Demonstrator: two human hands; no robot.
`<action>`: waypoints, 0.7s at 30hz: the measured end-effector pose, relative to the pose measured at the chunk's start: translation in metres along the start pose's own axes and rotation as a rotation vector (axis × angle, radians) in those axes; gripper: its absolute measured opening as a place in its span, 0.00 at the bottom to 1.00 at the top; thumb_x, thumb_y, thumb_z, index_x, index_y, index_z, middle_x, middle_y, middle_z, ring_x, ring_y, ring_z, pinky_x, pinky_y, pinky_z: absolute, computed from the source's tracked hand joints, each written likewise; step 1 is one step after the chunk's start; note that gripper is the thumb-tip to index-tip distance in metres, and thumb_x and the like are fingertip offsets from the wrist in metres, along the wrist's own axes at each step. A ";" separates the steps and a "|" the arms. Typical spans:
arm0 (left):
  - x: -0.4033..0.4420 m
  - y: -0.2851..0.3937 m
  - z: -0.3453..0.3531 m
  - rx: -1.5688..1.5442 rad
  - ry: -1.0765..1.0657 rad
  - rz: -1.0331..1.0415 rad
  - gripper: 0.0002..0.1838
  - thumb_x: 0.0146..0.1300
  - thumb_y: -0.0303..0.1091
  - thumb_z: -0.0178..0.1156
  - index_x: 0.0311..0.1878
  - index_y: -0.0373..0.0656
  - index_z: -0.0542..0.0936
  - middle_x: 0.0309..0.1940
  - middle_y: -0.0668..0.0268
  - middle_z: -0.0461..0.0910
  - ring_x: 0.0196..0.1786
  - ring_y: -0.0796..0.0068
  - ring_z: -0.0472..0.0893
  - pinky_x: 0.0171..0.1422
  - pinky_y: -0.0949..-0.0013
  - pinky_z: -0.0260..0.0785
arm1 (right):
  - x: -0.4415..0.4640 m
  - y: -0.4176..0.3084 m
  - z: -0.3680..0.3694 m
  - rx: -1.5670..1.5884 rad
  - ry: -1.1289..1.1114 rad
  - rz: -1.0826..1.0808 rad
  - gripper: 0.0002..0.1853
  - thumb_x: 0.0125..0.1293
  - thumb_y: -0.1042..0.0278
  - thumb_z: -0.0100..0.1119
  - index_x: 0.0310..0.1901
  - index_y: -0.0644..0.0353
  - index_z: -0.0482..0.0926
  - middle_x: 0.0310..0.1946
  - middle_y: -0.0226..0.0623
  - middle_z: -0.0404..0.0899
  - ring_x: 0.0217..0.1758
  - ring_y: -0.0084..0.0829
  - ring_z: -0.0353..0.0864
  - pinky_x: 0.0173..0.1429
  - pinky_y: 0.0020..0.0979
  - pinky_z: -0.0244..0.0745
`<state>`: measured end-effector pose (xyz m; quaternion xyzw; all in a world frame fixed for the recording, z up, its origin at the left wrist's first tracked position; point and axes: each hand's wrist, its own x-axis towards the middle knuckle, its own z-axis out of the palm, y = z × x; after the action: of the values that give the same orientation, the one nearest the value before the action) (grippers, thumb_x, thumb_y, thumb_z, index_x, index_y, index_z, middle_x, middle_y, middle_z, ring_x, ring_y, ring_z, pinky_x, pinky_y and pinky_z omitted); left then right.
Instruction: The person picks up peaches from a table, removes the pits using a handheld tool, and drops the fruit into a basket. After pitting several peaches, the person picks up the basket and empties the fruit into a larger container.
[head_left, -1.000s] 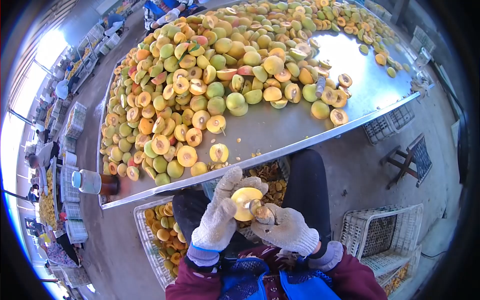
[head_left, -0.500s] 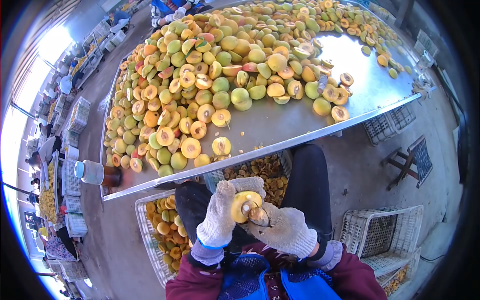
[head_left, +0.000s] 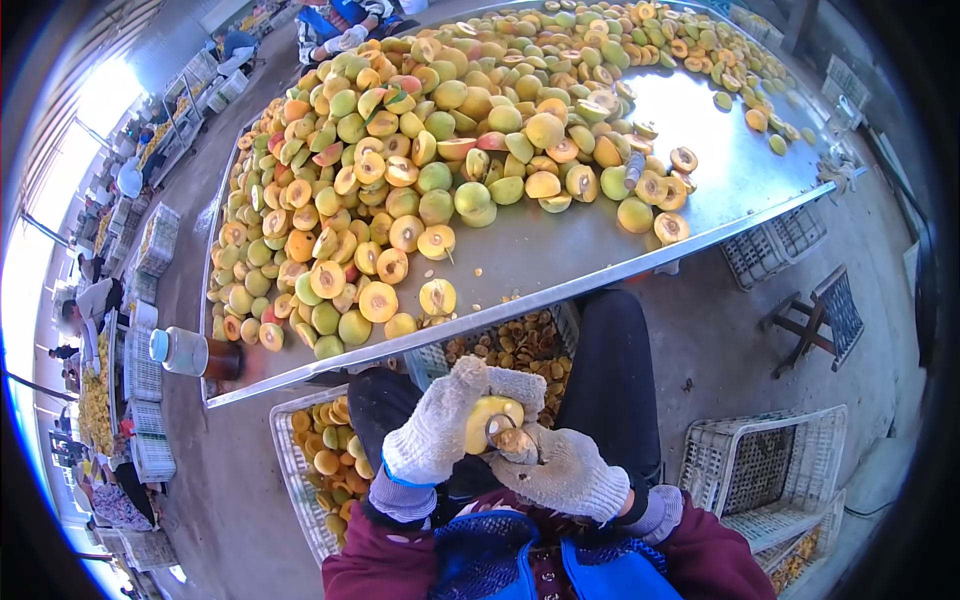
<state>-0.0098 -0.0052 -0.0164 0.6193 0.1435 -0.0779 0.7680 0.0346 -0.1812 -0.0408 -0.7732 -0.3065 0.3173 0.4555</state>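
Note:
My left hand [head_left: 437, 425], in a pale knit glove, grips a yellow fruit half [head_left: 487, 418] above my lap. My gloved right hand [head_left: 573, 471] is closed around a small tool with a round metal end [head_left: 512, 440], which is pressed against the cut face of the fruit. Much of the tool is hidden by the right fingers. Beyond the hands, a large heap of halved yellow and green fruit [head_left: 440, 170] lies on a metal table [head_left: 530, 260].
Left of my legs stands a crate of fruit halves [head_left: 290, 470]. Between my knees is a crate of brown pieces [head_left: 520, 345]. White crates [head_left: 710, 470] and a stool [head_left: 835, 318] stand right. A jar [head_left: 195, 353] sits on the table's left corner. A co-worker's hands [head_left: 346, 40] show beyond.
The fruit half has turned and tilted between my hands, with the tool's metal end still against it. My left hand has shifted slightly. The view has moved a little.

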 end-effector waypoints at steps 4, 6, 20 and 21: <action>-0.008 0.007 0.017 -0.109 0.169 -0.019 0.47 0.68 0.72 0.35 0.48 0.28 0.81 0.40 0.49 0.84 0.43 0.57 0.84 0.55 0.61 0.76 | -0.001 0.000 0.000 -0.058 -0.023 -0.006 0.17 0.59 0.49 0.65 0.41 0.52 0.80 0.24 0.40 0.82 0.29 0.46 0.83 0.34 0.42 0.78; -0.008 -0.004 0.017 -0.149 0.170 0.022 0.48 0.68 0.72 0.34 0.48 0.28 0.81 0.39 0.49 0.84 0.43 0.57 0.84 0.55 0.60 0.76 | -0.001 -0.001 0.002 -0.053 -0.019 -0.007 0.17 0.59 0.48 0.65 0.41 0.53 0.80 0.24 0.40 0.82 0.29 0.46 0.83 0.33 0.42 0.78; -0.003 -0.010 0.015 -0.025 0.150 0.364 0.46 0.71 0.68 0.30 0.51 0.28 0.80 0.51 0.49 0.80 0.55 0.57 0.80 0.61 0.59 0.70 | 0.011 -0.017 -0.016 0.165 -0.296 0.208 0.16 0.64 0.52 0.61 0.42 0.56 0.79 0.24 0.39 0.81 0.25 0.36 0.83 0.31 0.35 0.77; -0.004 -0.016 0.009 0.117 0.120 0.539 0.39 0.72 0.62 0.39 0.59 0.29 0.75 0.58 0.49 0.75 0.60 0.58 0.77 0.63 0.59 0.69 | 0.013 -0.017 -0.020 0.382 -0.358 0.300 0.15 0.65 0.54 0.61 0.43 0.57 0.79 0.23 0.35 0.80 0.24 0.30 0.81 0.30 0.31 0.76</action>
<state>-0.0176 -0.0174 -0.0279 0.6818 0.0142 0.1577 0.7142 0.0541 -0.1747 -0.0203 -0.6419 -0.1990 0.5641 0.4797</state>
